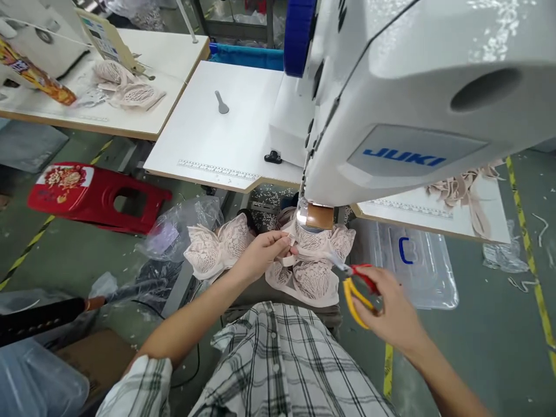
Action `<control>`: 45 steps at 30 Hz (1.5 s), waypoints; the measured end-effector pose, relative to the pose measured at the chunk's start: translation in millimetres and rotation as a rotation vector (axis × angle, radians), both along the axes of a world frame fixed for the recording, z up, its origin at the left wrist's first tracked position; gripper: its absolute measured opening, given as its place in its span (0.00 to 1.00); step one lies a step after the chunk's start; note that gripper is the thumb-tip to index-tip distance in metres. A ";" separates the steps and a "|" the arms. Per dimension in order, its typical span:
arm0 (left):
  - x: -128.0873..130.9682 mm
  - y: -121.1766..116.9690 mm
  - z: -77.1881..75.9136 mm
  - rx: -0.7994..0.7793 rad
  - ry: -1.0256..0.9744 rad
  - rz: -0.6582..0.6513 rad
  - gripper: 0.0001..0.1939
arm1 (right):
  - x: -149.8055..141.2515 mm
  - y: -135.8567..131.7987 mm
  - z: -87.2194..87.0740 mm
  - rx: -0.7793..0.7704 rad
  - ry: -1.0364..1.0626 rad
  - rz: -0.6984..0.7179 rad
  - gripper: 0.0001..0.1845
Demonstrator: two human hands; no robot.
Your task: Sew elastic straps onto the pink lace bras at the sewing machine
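Observation:
Pale pink lace bras lie below the sewing machine head, one bra (315, 281) in my lap and another bra (208, 249) to its left. My left hand (270, 252) is closed, pinching a pale strap or band of the lace bra between thumb and fingers. In my right hand (386, 304) are scissors (360, 289) with one red and one yellow handle loop. Their blades point left and touch or nearly touch the lace edge; whether they cut into it I cannot tell. Right above the bras stands the white sewing machine (403, 116).
A white worktable (226, 127) with a printed ruler edge extends behind. On it lies a grey spoon-shaped piece (221, 103). A red stool (99, 197) stands at the left. Below the right table, a clear plastic box (425, 272) sits on the floor. More straps (460, 188) lie at the right.

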State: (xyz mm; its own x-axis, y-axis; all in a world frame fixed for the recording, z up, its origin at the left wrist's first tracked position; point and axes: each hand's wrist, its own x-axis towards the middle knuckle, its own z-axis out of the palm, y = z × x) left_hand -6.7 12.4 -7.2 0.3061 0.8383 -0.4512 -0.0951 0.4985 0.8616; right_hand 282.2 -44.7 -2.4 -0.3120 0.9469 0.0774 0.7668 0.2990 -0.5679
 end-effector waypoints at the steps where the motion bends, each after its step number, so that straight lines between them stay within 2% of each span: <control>1: 1.3 -0.2 1.6 -0.005 -0.009 -0.005 0.19 | -13.2 -3.1 -0.1 0.050 -0.009 0.035 0.20; 5: 4.8 -1.9 12.6 0.043 0.056 -0.031 0.17 | -48.3 7.0 -4.9 0.175 -0.005 0.060 0.19; 10: 5.2 -4.5 17.7 0.128 0.217 -0.077 0.14 | -66.4 23.3 -14.9 0.217 -0.029 0.105 0.19; 12: 5.3 -4.6 15.7 0.139 0.258 -0.067 0.13 | -67.8 25.9 -17.4 0.181 -0.011 0.132 0.20; 15: 5.7 -3.8 13.3 0.140 0.238 -0.059 0.11 | -63.4 25.5 -19.2 0.045 0.047 0.151 0.19; 19: 3.6 -1.4 15.0 0.199 0.236 -0.059 0.13 | -52.2 18.2 -19.6 -0.117 0.170 0.037 0.17; 24: -2.8 2.9 21.3 0.262 0.312 -0.096 0.17 | -47.6 11.2 -20.7 -0.077 0.246 0.007 0.20; 31: -2.5 5.4 25.1 0.257 0.372 -0.161 0.17 | -67.1 18.6 -20.4 -0.022 0.236 0.050 0.21; 37: -7.4 8.3 24.1 0.271 0.429 -0.198 0.15 | -78.5 27.0 -22.3 -0.110 0.274 0.041 0.19; 45: -10.5 11.2 29.4 0.288 0.486 -0.148 0.17 | -73.3 24.5 -24.1 -0.268 0.346 -0.034 0.18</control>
State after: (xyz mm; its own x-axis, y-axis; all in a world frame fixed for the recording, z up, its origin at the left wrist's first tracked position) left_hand -17.3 23.5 22.2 0.2443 0.9121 -0.3292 0.3974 0.2155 0.8920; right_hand 209.0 -20.2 -26.5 -0.2787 0.9572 -0.0778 0.5251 0.0841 -0.8469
